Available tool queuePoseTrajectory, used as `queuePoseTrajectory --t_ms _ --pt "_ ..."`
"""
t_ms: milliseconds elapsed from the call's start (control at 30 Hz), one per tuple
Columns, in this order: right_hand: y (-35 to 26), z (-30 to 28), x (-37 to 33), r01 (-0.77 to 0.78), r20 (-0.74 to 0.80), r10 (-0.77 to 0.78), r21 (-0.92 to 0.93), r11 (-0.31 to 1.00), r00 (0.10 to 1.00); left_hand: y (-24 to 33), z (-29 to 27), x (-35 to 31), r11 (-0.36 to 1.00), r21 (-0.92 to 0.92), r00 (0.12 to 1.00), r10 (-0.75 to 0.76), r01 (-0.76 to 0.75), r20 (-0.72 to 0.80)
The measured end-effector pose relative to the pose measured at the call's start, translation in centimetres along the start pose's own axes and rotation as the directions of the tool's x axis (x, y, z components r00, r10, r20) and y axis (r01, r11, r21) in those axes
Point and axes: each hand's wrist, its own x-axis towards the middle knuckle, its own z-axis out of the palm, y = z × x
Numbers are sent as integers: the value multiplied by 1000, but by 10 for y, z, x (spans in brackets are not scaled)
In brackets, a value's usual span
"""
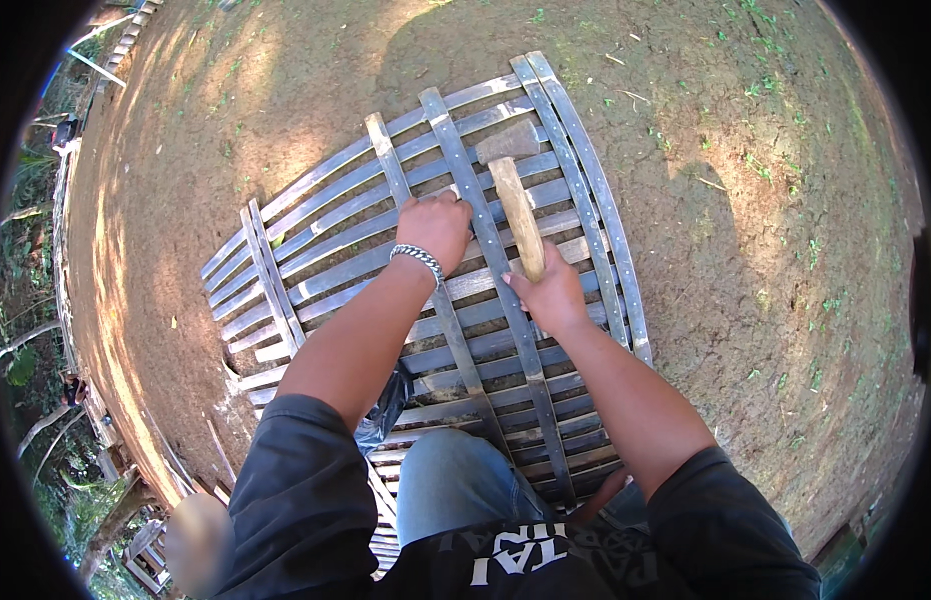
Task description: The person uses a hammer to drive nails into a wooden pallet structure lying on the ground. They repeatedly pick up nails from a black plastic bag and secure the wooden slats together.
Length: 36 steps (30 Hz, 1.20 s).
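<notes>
A slatted wooden panel [531,363] of narrow grey strips, fastened across by several battens with rows of small nail heads, lies on the ground beneath my hands. My right hand [552,292] is wrapped around the wooden handle of a hatchet [519,215]. The hatchet's broad metal head sits at the far end of the handle, over the panel's far right part. Closed and resting on the slats, my left hand [436,232] is between two battens, left of the hatchet. Whatever its fingers hold is hidden. A metal chain bracelet circles the left wrist.
A dark plastic bag [389,408] lies beside my jeans-clad knee [456,475] on the panel. Bare brown soil [766,330] with sparse grass surrounds the panel. Along the far left edge are branches, plants and a long pale border [64,235].
</notes>
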Motion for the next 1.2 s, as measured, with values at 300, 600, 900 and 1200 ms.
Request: queuePoseTrajectory --t_ms 300,600,900,1200 --pt "4 0 2 13 -3 -13 -10 1000 1000 6 5 8 998 68 1000 -4 3 16" --pt "3 -1 2 -21 30 22 -22 1000 999 12 7 11 994 110 999 -25 20 37" --pt "8 1 5 20 22 -19 -60 998 1000 10 -2 -2 999 21 999 -25 25 -22" --pt "10 0 5 9 11 -8 -55 998 1000 -9 0 -34 963 -227 986 -161 146 -46"
